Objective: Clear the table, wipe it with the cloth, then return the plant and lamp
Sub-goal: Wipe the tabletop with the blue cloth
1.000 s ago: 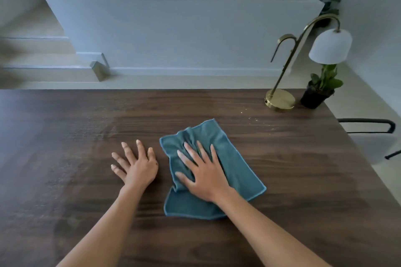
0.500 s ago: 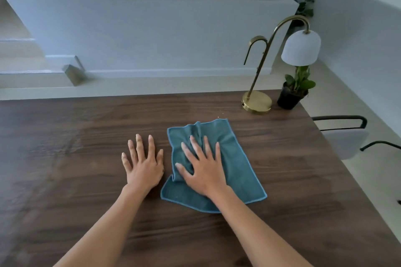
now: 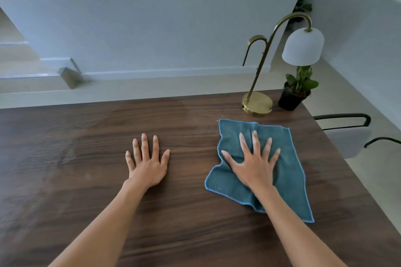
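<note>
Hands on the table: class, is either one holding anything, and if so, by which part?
Nothing is gripped. The right hand presses flat, fingers spread, on the middle of the blue cloth. The left hand rests flat on the bare table.

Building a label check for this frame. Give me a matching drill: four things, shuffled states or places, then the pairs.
Things:
1. cloth
2. left hand
3. lamp
4. plant

States or places:
A. flat on bare wood
B. in a black pot at the table's far right corner
C. pressed under the right hand
D. standing on a round brass base

Pairs: 1-C, 2-A, 3-D, 4-B
</note>
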`<action>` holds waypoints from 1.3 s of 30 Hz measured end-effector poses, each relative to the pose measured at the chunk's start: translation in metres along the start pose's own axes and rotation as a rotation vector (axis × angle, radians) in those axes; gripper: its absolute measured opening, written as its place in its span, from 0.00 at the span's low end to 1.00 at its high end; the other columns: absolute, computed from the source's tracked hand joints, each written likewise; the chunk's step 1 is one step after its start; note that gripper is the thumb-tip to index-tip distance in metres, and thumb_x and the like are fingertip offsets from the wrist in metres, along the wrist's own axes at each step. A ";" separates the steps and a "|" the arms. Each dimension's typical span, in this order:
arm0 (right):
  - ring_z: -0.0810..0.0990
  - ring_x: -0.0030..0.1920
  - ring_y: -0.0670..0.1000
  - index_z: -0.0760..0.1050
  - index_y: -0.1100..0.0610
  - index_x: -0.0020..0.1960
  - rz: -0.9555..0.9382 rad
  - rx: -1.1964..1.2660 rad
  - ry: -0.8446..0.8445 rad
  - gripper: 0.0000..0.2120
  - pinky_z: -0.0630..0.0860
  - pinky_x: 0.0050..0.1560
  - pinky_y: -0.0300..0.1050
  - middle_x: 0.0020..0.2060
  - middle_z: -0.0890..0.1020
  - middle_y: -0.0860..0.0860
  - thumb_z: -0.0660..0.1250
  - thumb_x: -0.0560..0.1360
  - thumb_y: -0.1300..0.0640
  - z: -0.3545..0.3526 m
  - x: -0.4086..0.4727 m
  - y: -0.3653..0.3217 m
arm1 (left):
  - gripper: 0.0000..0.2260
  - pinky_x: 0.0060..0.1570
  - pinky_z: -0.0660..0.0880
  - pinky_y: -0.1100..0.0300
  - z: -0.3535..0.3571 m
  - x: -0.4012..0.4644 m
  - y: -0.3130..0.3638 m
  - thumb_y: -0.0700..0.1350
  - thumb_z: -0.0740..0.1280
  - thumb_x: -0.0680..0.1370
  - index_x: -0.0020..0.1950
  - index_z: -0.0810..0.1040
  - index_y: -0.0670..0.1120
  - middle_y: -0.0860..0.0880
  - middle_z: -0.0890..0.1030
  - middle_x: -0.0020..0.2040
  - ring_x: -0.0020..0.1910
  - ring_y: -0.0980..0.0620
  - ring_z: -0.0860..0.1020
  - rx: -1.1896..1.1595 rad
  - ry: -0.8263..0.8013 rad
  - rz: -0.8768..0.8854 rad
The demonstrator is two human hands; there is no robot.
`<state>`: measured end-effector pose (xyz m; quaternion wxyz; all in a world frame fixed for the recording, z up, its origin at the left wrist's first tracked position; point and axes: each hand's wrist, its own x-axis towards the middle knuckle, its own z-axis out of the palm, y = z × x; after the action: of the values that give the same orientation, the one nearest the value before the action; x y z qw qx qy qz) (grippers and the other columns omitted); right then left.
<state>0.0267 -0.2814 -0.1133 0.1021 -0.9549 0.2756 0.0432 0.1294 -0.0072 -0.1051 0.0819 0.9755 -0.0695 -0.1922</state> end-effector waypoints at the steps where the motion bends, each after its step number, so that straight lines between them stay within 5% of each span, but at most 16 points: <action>1: 0.34 0.79 0.65 0.43 0.38 0.81 -0.015 0.001 -0.026 0.46 0.33 0.74 0.71 0.82 0.39 0.48 0.38 0.69 0.17 -0.002 0.013 -0.012 | 0.31 0.75 0.35 0.39 0.000 0.000 0.001 0.62 0.43 0.83 0.80 0.33 0.53 0.47 0.29 0.79 0.78 0.43 0.29 -0.001 -0.006 -0.002; 6: 0.34 0.80 0.60 0.43 0.40 0.82 -0.325 -0.016 -0.068 0.42 0.34 0.76 0.68 0.82 0.40 0.46 0.40 0.73 0.22 0.005 0.016 -0.084 | 0.30 0.75 0.33 0.40 -0.004 0.003 0.000 0.64 0.42 0.82 0.80 0.34 0.55 0.50 0.29 0.79 0.77 0.45 0.28 -0.038 -0.050 -0.015; 9: 0.42 0.82 0.53 0.48 0.41 0.82 -0.459 0.019 0.035 0.37 0.39 0.79 0.61 0.82 0.46 0.44 0.45 0.78 0.26 0.015 -0.029 -0.060 | 0.30 0.75 0.32 0.41 -0.006 0.003 -0.003 0.64 0.42 0.82 0.80 0.33 0.56 0.51 0.28 0.79 0.77 0.45 0.27 -0.045 -0.078 -0.004; 13: 0.40 0.82 0.50 0.48 0.41 0.82 -0.282 0.014 0.061 0.38 0.39 0.79 0.61 0.82 0.46 0.45 0.44 0.77 0.26 0.014 -0.035 -0.027 | 0.30 0.74 0.31 0.41 -0.009 0.003 -0.003 0.64 0.42 0.82 0.80 0.33 0.56 0.50 0.27 0.78 0.76 0.45 0.27 -0.059 -0.080 0.013; 18: 0.35 0.80 0.64 0.44 0.38 0.81 -0.149 0.023 -0.014 0.41 0.32 0.73 0.72 0.82 0.42 0.48 0.38 0.73 0.22 0.008 0.060 -0.088 | 0.29 0.74 0.31 0.40 -0.007 0.003 -0.007 0.61 0.42 0.83 0.80 0.32 0.55 0.50 0.26 0.78 0.76 0.45 0.26 -0.058 -0.072 0.042; 23: 0.34 0.80 0.64 0.43 0.39 0.82 -0.367 -0.063 -0.071 0.38 0.33 0.74 0.72 0.82 0.42 0.46 0.38 0.76 0.25 0.019 0.090 -0.152 | 0.28 0.73 0.30 0.40 -0.005 0.003 -0.007 0.58 0.42 0.84 0.80 0.33 0.55 0.51 0.26 0.78 0.76 0.46 0.25 -0.053 -0.072 0.041; 31: 0.41 0.82 0.60 0.51 0.41 0.82 -0.518 -0.008 0.041 0.33 0.40 0.77 0.69 0.83 0.48 0.47 0.43 0.79 0.30 0.036 -0.030 -0.120 | 0.31 0.72 0.26 0.43 -0.019 -0.005 -0.003 0.64 0.43 0.82 0.79 0.31 0.56 0.53 0.26 0.77 0.74 0.49 0.23 -0.196 -0.127 0.042; 35: 0.35 0.81 0.61 0.45 0.37 0.81 -0.640 -0.051 -0.061 0.31 0.35 0.75 0.70 0.82 0.43 0.44 0.37 0.79 0.33 0.029 0.020 -0.151 | 0.36 0.73 0.27 0.44 -0.016 -0.005 -0.004 0.68 0.41 0.79 0.78 0.28 0.53 0.55 0.27 0.78 0.75 0.51 0.25 -0.215 -0.062 0.024; 39: 0.37 0.81 0.57 0.46 0.37 0.81 -0.590 -0.023 -0.100 0.30 0.34 0.77 0.66 0.82 0.43 0.43 0.42 0.81 0.33 0.024 0.106 -0.190 | 0.36 0.73 0.29 0.41 -0.013 -0.002 -0.005 0.67 0.42 0.80 0.79 0.31 0.52 0.54 0.26 0.78 0.75 0.49 0.24 -0.149 -0.092 0.014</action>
<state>0.2173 -0.1742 -0.1193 0.1129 -0.9915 -0.0197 0.0615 0.1329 -0.0004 -0.0930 0.1522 0.9563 -0.0656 -0.2409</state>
